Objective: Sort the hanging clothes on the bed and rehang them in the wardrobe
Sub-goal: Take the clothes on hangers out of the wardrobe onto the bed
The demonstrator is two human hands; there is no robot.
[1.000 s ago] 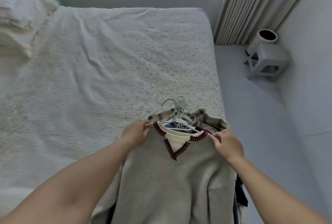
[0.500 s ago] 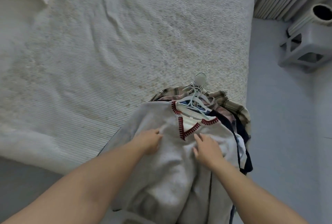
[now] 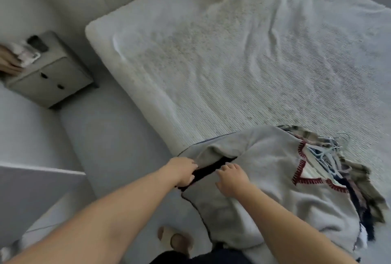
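Note:
A stack of clothes on hangers lies at the bed's near corner. On top is a light grey V-neck sweater (image 3: 275, 170) with dark red stitching at the collar. Pale hangers (image 3: 330, 153) poke out at the neck, with a plaid shirt (image 3: 359, 181) and dark garments underneath. My left hand (image 3: 183, 170) grips a dark garment (image 3: 208, 171) showing from under the sweater's folded sleeve. My right hand (image 3: 231, 181) rests on the sweater just right of it, fingers spread and slightly bent.
The bed (image 3: 232, 56) has a white textured cover. A grey nightstand (image 3: 48, 77) stands at the left with a phone and small items, and another person's hand (image 3: 7, 60) reaches onto it. Grey floor lies between. My slippered foot (image 3: 175, 240) is below.
The view has swung left, so the nightstand now shows. Both hands moved from the sweater's chest to its left side, and my left hand has taken hold of the dark garment.

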